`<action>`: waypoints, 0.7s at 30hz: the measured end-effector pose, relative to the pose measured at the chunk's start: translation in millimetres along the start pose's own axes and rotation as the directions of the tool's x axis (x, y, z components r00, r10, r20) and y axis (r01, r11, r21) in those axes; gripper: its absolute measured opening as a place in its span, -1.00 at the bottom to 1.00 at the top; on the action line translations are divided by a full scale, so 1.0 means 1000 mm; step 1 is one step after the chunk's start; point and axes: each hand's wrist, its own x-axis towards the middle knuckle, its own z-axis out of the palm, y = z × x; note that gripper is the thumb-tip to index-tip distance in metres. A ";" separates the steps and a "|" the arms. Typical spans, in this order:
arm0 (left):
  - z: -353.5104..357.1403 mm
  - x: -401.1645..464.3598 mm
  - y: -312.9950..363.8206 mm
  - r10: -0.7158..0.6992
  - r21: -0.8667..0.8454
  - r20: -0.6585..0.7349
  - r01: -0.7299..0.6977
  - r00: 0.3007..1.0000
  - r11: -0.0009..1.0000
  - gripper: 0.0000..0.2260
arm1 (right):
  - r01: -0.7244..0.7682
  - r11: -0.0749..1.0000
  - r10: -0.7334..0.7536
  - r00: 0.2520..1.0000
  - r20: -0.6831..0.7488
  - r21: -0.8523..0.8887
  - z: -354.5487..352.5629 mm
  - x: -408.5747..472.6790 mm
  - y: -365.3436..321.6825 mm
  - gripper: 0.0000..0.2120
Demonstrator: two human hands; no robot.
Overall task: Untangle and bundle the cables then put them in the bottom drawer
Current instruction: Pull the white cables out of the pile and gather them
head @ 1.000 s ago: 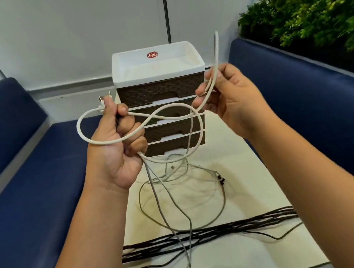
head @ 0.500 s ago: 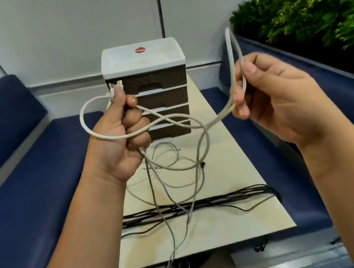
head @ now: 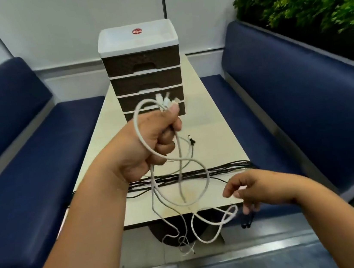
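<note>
Left hand (head: 148,144) is gripping the white cables (head: 185,189) in a fist, in front of the drawer unit (head: 143,70) and above the worktop (head: 220,141). Several white plug ends are sticking up out of the fist, over the unit's lower drawers. One loop is arching from the plugs round the back of the hand; the rest are hanging in loose, crossing loops, thin and thicker strands mixed, past the worktop's near edge toward the floor. Tangle is not resolved.

Right hand (head: 253,191) is hovering low, right of the hanging loops, at the worktop's near right corner. Fingers are loosely curled, holding nothing; whether a fingertip is touching the lowest loop I cannot tell.

Black cables (head: 199,173) are lying in a long flat bundle across the worktop, nearer than the unit, with two ends hanging off the near edge.

The unit is standing at the far end of the worktop: four brown drawers, white top tray, all drawers looking closed. Bottom drawer (head: 181,108) is partly hidden behind the left hand.

Blue benches (head: 27,153) are flanking the worktop on both sides, leaving narrow gaps.

Red oval label (head: 137,31) on the tray is reading "Uniplus", slightly blurred.
</note>
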 end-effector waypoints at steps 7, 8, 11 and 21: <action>0.034 0.003 -0.028 -0.132 0.394 0.072 0.093 0.989 0.914 -0.71 | 0.447 0.786 -0.240 0.857 -0.456 0.427 0.012 -0.010 -0.051 -0.77; 0.036 0.004 -0.032 -0.139 0.413 0.064 0.101 0.988 0.905 -0.72 | 0.460 0.725 -0.270 0.875 -0.402 0.514 0.018 -0.009 -0.054 -0.70; 0.036 0.008 -0.039 -0.111 0.420 0.008 0.098 0.994 0.902 -0.70 | 0.376 0.623 -0.277 0.926 -0.256 0.686 0.035 -0.006 -0.058 -0.51; -0.008 -0.003 -0.026 -0.008 0.269 -0.032 0.016 0.999 0.963 -0.85 | 0.253 0.825 -0.073 0.935 -0.348 0.506 0.058 0.026 -0.033 -0.73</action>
